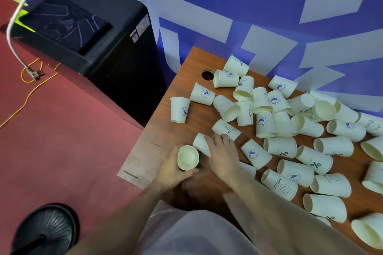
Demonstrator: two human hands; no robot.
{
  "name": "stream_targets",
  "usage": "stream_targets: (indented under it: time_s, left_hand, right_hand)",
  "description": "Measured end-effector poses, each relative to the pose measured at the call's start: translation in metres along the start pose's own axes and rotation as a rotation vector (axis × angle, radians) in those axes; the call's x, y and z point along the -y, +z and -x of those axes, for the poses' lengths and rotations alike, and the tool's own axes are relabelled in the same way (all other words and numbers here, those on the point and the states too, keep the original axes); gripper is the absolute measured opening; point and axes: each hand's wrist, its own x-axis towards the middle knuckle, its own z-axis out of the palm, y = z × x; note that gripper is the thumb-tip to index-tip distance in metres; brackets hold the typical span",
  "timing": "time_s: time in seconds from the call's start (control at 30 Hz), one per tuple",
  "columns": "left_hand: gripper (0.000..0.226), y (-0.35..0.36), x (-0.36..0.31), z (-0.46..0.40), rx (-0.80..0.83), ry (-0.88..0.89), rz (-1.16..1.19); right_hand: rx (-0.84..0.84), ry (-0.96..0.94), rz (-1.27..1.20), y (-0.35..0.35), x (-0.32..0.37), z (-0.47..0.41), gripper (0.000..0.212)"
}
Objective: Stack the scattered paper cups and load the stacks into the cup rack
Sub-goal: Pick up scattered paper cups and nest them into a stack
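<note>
Left hand (173, 170) curled round an upright paper cup (188, 158) at the table (186, 130) edge, right hand (222, 154) gripped a tilted cup (201, 144) just beside it, scattered cups (290, 130) lay behind.

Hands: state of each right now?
Left hand: closed around an upright paper cup.
Right hand: fingers curled over a lying cup, grasping it.

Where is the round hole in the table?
In the head view, the hole sits at the table's far left corner, just left of a cup lying on its side.
</note>
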Motion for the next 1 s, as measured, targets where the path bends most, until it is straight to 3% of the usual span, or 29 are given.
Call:
stream_targets:
  time_s: [0.2, 0.33, 0.47, 0.63, 0.77, 1.0]
  left_hand:
    - [0.075, 0.001, 0.004, -0.002, -0.026, -0.005, -0.014]
    - [0.074, 0.001, 0.008, -0.002, -0.04, 0.015, -0.014]
    - [0.077, 0.003, 0.009, -0.002, -0.074, -0.041, 0.026]
    - [0.07, 0.007, 0.006, -0.001, -0.069, -0.127, 0.091]
    - [0.057, 0.008, 0.005, -0.001, -0.075, -0.111, 0.093]
    - [0.04, 0.008, 0.009, -0.005, -0.031, -0.018, 0.003]
  right_hand:
    - [0.005, 0.042, -0.057, -0.001, 0.004, -0.006, 0.076]
    - [0.062, 0.028, -0.198, -0.023, 0.004, -0.004, 0.071]
    - [0.004, -0.02, -0.326, -0.053, 0.005, 0.001, 0.071]
    - [-0.018, -0.241, -0.263, -0.086, 0.022, 0.019, 0.061]
    - [0.105, -0.365, -0.1, -0.087, 0.046, 0.021, 0.064]
    - [0.2, -0.361, -0.029, -0.062, 0.062, 0.003, 0.072]
